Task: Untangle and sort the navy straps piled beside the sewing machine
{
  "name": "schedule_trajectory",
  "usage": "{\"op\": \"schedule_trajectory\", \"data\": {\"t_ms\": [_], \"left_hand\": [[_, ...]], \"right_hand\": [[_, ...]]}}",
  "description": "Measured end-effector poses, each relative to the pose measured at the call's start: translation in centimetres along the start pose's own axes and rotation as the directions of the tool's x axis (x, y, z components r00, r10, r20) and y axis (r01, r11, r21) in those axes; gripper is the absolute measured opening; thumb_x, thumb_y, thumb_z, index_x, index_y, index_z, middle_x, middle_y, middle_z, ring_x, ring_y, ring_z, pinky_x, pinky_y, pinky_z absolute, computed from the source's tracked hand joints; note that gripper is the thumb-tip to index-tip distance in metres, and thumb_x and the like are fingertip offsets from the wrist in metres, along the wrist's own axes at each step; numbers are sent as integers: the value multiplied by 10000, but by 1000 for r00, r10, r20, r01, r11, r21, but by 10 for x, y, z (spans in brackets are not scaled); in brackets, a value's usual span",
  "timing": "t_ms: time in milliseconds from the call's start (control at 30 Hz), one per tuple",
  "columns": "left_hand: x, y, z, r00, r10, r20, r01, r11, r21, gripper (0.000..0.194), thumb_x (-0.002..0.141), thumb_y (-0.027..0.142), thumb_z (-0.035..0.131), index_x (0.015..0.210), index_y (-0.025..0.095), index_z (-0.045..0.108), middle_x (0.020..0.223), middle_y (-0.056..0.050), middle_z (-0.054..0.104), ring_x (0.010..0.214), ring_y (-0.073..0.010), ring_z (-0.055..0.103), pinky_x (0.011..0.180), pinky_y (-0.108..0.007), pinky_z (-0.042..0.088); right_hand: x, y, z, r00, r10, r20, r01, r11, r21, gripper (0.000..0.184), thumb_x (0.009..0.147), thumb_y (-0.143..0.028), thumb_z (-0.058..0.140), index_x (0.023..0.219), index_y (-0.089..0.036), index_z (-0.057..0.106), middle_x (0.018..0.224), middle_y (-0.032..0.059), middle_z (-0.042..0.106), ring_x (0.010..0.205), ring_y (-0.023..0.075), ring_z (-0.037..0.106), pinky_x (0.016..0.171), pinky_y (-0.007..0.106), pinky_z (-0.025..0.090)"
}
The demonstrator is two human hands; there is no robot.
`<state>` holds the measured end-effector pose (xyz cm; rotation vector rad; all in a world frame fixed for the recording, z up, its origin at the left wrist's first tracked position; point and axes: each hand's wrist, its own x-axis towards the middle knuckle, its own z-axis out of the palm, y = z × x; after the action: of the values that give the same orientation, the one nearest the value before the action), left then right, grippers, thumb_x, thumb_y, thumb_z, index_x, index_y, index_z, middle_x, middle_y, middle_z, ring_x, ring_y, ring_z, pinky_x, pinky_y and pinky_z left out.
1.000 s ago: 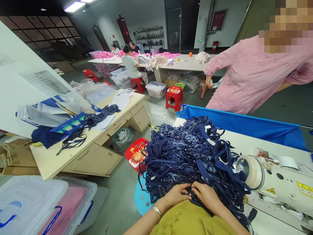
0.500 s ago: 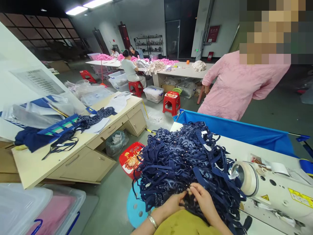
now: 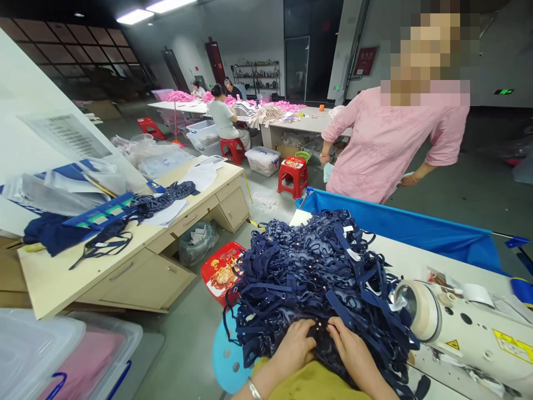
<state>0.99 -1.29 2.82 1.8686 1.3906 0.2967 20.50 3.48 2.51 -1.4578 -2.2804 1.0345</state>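
Observation:
A big heap of navy blue lace garments with straps (image 3: 316, 272) lies on the white sewing table in front of me. My left hand (image 3: 295, 349) and my right hand (image 3: 352, 350) rest on the near edge of the heap, fingertips pinched together on the dark fabric where they meet. A bangle sits on my left wrist. To the right of the heap is the white sewing machine (image 3: 462, 325).
A person in a pink top (image 3: 387, 147) stands behind a blue fabric bin (image 3: 416, 225). Left is a beige desk (image 3: 137, 244) with navy garments and papers. Clear lidded tubs (image 3: 54, 350), red stools (image 3: 293, 175) and distant work tables with seated people fill the room.
My hands have slid slightly lower on the heap and stay pinched on the fabric. The person in pink has turned and put hands toward hips. My view has shifted a little.

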Motion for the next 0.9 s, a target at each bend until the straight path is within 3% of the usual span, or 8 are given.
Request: {"op": "schedule_trajectory", "data": {"t_ms": [167, 300, 433, 500, 600, 667, 733, 900], "left_hand": [[-1, 3, -3, 999, -38, 30, 37, 998, 44, 137, 810, 205, 589, 939, 202, 633, 1006, -46, 588, 1007, -216, 529, 913, -317, 412], [-6, 6, -7, 997, -67, 47, 67, 998, -8, 267, 793, 160, 565, 1050, 231, 576, 1051, -8, 587, 820, -137, 598, 734, -209, 459], [-8, 6, -4, 994, -50, 94, 54, 998, -40, 234, 786, 110, 523, 952, 229, 638, 932, 20, 668, 881, -150, 619, 784, -196, 438], [-8, 4, -2, 993, -57, 105, 62, 997, -43, 241, 784, 118, 523, 962, 227, 644, 941, 11, 683, 878, -161, 627, 791, -208, 441], [-8, 2, 0, 990, -80, 116, 85, 995, -41, 255, 774, 118, 522, 973, 227, 638, 916, 2, 689, 843, -168, 633, 777, -223, 452], [-8, 3, -1, 988, -92, 126, 98, 994, -42, 254, 764, 101, 513, 950, 225, 634, 873, 5, 685, 818, -166, 634, 768, -226, 460], [-8, 7, -5, 988, -97, 118, 102, 994, -43, 250, 769, 101, 505, 963, 216, 615, 912, -3, 673, 860, -168, 628, 797, -229, 463], [-5, 21, -16, 981, -189, 47, 189, 982, -1, 591, 746, 112, 568, 1297, 154, 359, 1413, -136, 357, 1130, -199, 544, 946, -233, 426]], "right_hand": [[-2, 0, -9, 992, 6, 122, 1, 999, -53, 256, 944, -353, 278, 972, -240, 505, 777, 27, 662, 674, 190, 662, 608, 246, 454], [0, -7, -16, 967, 60, 247, -3, 974, -226, 226, 914, -226, 359, 901, -237, 585, 749, 22, 694, 603, 183, 661, 583, 235, 450], [4, -19, -7, 966, 30, 257, 75, 918, -390, 233, 882, -169, 413, 881, -210, 642, 795, 82, 714, 759, 266, 683, 613, 285, 459], [5, -23, -1, 972, -12, 234, 83, 952, -295, 229, 898, -213, 417, 906, -234, 645, 853, 56, 717, 798, 245, 678, 654, 283, 464], [6, -21, 1, 998, 27, 57, -33, 995, 98, 250, 913, -376, 420, 925, -249, 634, 865, 17, 708, 785, 190, 660, 680, 249, 474], [9, -18, -5, 976, 196, -91, -149, 916, 373, 339, 894, -490, 416, 969, -223, 612, 827, 28, 698, 690, 175, 636, 607, 237, 480], [13, -14, -13, 943, 300, -143, -186, 833, 521, 420, 868, -557, 428, 1027, -198, 576, 871, 55, 696, 687, 183, 631, 584, 246, 493], [14, -10, -21, 999, 29, -29, -15, 917, 400, 325, 916, -501, 376, 992, -221, 523, 917, 63, 679, 918, 202, 640, 812, 274, 477]]}}
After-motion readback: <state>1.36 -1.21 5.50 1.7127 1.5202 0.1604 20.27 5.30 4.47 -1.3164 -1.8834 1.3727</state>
